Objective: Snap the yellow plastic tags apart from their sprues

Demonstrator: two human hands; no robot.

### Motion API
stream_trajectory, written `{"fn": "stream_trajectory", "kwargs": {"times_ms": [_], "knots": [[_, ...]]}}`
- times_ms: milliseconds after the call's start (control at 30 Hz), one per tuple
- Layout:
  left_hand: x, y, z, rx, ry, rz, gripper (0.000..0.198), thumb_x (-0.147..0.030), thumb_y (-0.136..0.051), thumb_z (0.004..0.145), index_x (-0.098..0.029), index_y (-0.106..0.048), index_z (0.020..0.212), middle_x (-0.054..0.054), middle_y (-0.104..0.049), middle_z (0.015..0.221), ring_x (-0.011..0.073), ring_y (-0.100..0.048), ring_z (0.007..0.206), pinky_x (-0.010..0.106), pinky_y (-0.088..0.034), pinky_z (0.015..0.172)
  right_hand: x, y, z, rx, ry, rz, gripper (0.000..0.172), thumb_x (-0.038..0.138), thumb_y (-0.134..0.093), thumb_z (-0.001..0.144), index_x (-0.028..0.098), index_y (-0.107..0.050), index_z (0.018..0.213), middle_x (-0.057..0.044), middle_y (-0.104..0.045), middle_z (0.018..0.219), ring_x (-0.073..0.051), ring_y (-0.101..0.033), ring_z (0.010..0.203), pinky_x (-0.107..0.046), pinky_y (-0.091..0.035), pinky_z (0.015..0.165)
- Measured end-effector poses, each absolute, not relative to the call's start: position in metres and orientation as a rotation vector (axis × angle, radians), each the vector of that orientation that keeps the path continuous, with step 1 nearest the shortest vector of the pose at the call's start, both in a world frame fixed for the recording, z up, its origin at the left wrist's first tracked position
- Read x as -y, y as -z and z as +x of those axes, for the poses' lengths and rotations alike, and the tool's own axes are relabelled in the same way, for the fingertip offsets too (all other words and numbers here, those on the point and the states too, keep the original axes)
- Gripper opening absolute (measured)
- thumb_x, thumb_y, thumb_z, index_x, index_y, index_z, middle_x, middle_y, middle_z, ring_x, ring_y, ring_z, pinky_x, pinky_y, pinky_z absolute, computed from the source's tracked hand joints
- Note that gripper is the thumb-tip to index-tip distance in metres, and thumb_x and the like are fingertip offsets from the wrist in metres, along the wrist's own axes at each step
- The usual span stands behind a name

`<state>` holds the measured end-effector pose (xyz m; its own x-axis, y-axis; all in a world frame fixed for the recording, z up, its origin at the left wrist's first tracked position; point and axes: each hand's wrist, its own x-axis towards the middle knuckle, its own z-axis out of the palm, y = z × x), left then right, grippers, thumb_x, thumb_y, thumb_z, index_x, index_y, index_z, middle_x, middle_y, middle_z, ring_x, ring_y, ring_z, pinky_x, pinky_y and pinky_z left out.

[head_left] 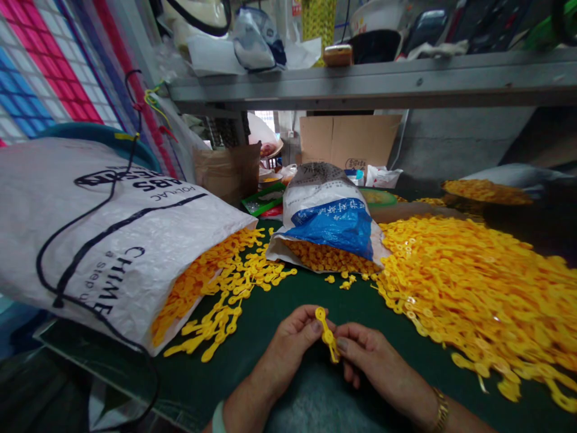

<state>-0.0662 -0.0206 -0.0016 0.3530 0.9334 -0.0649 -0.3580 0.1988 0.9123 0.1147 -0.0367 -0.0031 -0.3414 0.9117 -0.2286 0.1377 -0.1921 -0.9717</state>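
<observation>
Yellow plastic piece (328, 337), pinched by fingertips of left hand (295, 338) and right hand (369, 350) above green table (261, 319), apparently for steadiness; big white sack (153, 231) lying mouth toward hands, probably for easy reach.

Got one sack (112, 222) on the left, second sack (331, 222) straight past the held part (327, 331), parts heap (487, 288) right, cardboard box (349, 141) way behind.

Dim light surrounds the blue-and-white sack (331, 225); striped sheeting (54, 66) left of it glows brighter. Glints dot the yellow pile (473, 288) to its right, and the outer edges look stretched.
</observation>
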Motion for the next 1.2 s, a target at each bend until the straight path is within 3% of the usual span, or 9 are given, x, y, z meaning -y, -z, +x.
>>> {"fn": "stream_trajectory", "kwargs": {"times_ms": [67,200,333,467,667,900,1033,1200], "knots": [[0.02,0.004,-0.068,-0.737,-1.06,0.912,0.023,-0.031,-0.062,0.084,-0.015,-0.062,0.1,0.004,-0.067,0.082,0.0127,-0.059,0.073,0.024,-0.044,0.071,0.032,0.001,0.119,1.57,-1.433,-1.328,0.031,0.041,-0.043,0.093,0.019,-0.064,0.099,0.0,-0.063,0.072,-0.012,-0.056,0.056,-0.021,-0.042,0.048],[0.016,0.009,-0.069,-0.765,-1.062,0.839,0.029,-0.033,-0.062,0.083,-0.016,-0.058,0.106,0.003,-0.066,0.079,0.0148,-0.062,0.072,0.027,-0.046,0.07,0.025,-0.002,0.121,1.996,-0.893,-1.376,0.026,0.034,-0.046,0.093,0.024,-0.063,0.11,-0.005,-0.063,0.095,-0.019,-0.06,0.088,-0.03,-0.047,0.078],[0.012,0.013,-0.071,-0.868,-1.057,0.832,0.04,-0.035,-0.065,0.081,-0.017,-0.055,0.115,0.002,-0.065,0.08,0.0154,-0.064,0.068,0.028,-0.047,0.066,0.026,0.005,0.112,2.252,-0.731,-1.335,0.016,0.029,-0.056,0.088,0.025,-0.066,0.101,-0.003,-0.061,0.09,-0.021,-0.059,0.085,-0.031,-0.045,0.076],[0.013,0.012,-0.07,-0.932,-1.018,0.854,0.042,-0.035,-0.067,0.078,-0.016,-0.056,0.114,0.002,-0.066,0.08,0.0145,-0.064,0.065,0.027,-0.047,0.065,0.023,0.006,0.115,2.166,-0.81,-1.321,0.014,0.022,-0.055,0.088,0.024,-0.065,0.099,-0.003,-0.062,0.092,-0.019,-0.06,0.086,-0.029,-0.046,0.077],[0.02,0.007,-0.06,-0.84,-0.945,0.91,0.034,-0.034,-0.07,0.075,-0.015,-0.062,0.102,0.004,-0.07,0.083,0.0138,-0.063,0.065,0.027,-0.047,0.065,0.021,-0.002,0.121,1.636,-1.358,-1.105,0.015,0.023,-0.053,0.089,0.022,-0.06,0.103,-0.001,-0.067,0.094,-0.018,-0.064,0.086,-0.028,-0.051,0.077],[0.02,0.007,-0.062,-0.879,-1.026,0.916,0.028,-0.03,-0.066,0.079,-0.017,-0.061,0.104,0.004,-0.069,0.088,0.0146,-0.063,0.071,0.027,-0.047,0.069,0.025,-0.008,0.115,1.756,-1.017,-1.154,0.019,0.019,-0.058,0.085,0.023,-0.064,0.102,-0.003,-0.064,0.1,-0.018,-0.061,0.093,-0.03,-0.048,0.085],[0.023,0.008,-0.06,-0.841,-1.034,1.089,0.022,-0.028,-0.061,0.084,-0.017,-0.062,0.103,0.006,-0.069,0.094,0.0182,-0.062,0.087,0.029,-0.047,0.078,0.027,-0.008,0.111,1.68,-1.116,-1.164,0.022,0.019,-0.058,0.084,0.024,-0.063,0.106,-0.002,-0.065,0.098,-0.018,-0.063,0.088,-0.029,-0.051,0.08],[0.031,0.008,-0.059,-0.841,-1.04,1.241,0.022,-0.027,-0.056,0.088,-0.02,-0.061,0.108,0.006,-0.068,0.102,0.0194,-0.061,0.093,0.03,-0.046,0.083,0.028,-0.001,0.111,1.459,-1.257,-1.119,0.021,0.022,-0.066,0.079,0.023,-0.064,0.1,-0.001,-0.068,0.092,-0.018,-0.064,0.085,-0.028,-0.052,0.077]]}}
